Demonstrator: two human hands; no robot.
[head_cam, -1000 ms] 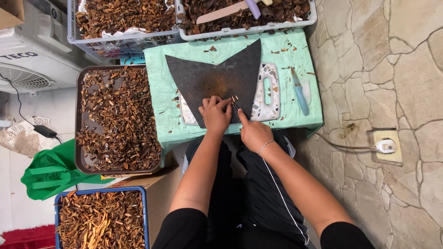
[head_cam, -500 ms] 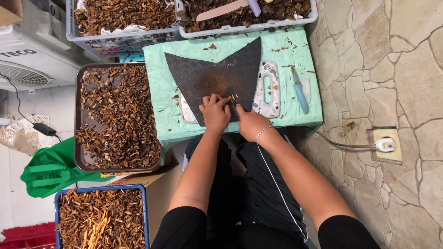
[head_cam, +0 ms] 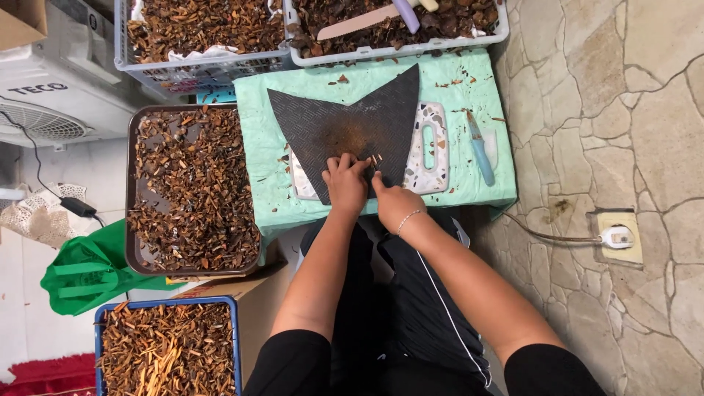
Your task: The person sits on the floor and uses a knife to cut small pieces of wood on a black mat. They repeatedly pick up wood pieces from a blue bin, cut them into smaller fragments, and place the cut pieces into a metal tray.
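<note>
While both hands meet at the near edge of the black textured mat [head_cam: 352,125], the left hand [head_cam: 346,187] lies knuckles up with its fingers curled down onto the mat, pressing on small pale brown pieces [head_cam: 374,159] at its fingertips; what it pinches beneath the fingers cannot be told. Just to the right, the right hand [head_cam: 396,204], with a thin bracelet at the wrist, is closed around something small and dark whose kind cannot be made out, its tip touching the mat beside the left fingertips. Beneath the mat lies a speckled white cutting board [head_cam: 429,150] with a handle slot, and both rest on a table covered in pale green cloth [head_cam: 469,191]. On the cloth right of the board lies a knife with a blue handle [head_cam: 480,150]. At the far edge stand two pale crates [head_cam: 213,62] heaped with dried brown pieces; a flat wooden tool [head_cam: 356,23] lies in the right-hand one. Left of the table sits a dark tray [head_cam: 132,220] of the same brown pieces, and nearer, a blue crate [head_cam: 99,337] of paler orange strips. A green bag [head_cam: 81,275] lies at the left; stone paving [head_cam: 623,110] lies at the right.
</note>
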